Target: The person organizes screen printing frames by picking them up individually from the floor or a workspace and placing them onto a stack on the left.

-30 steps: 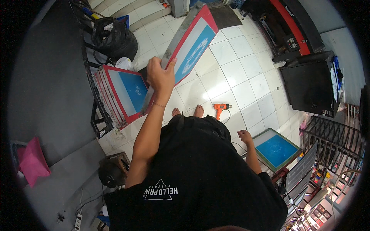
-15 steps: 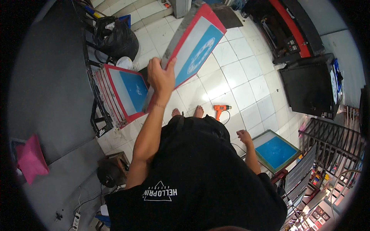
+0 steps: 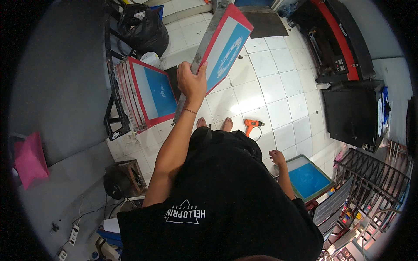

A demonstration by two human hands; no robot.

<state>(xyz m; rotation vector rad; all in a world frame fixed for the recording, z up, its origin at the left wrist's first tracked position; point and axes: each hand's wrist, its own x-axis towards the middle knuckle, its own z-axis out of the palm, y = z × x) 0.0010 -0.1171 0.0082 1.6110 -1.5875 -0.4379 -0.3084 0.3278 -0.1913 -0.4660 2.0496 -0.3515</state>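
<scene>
My left hand (image 3: 192, 82) is closed round the grey edge of a screen printing frame (image 3: 226, 50). That frame has a red border and a blue panel with a pale round design, and it is held up and tilted above the floor. Just left of it leans a stack of similar red-bordered screens (image 3: 153, 93), the outermost showing a blue panel with a small pale print. My right hand (image 3: 277, 157) hangs with loosely bent fingers and nothing visible in it. Close by it lies a green-edged screen (image 3: 308, 176) with a blue panel.
An orange heat gun (image 3: 252, 126) stands on the white tiled floor (image 3: 278, 93) beside my bare feet. At the far left sits a black plastic bag (image 3: 143, 32) by a black metal rack. Black cabinets (image 3: 352, 115) line the right side, with a metal rack (image 3: 370, 178) nearer.
The view has shifted slightly, so the surroundings appear moved. My left hand keeps its grip on the raised screen, which hangs at nearly the same tilt. My right hand stays by my side.
</scene>
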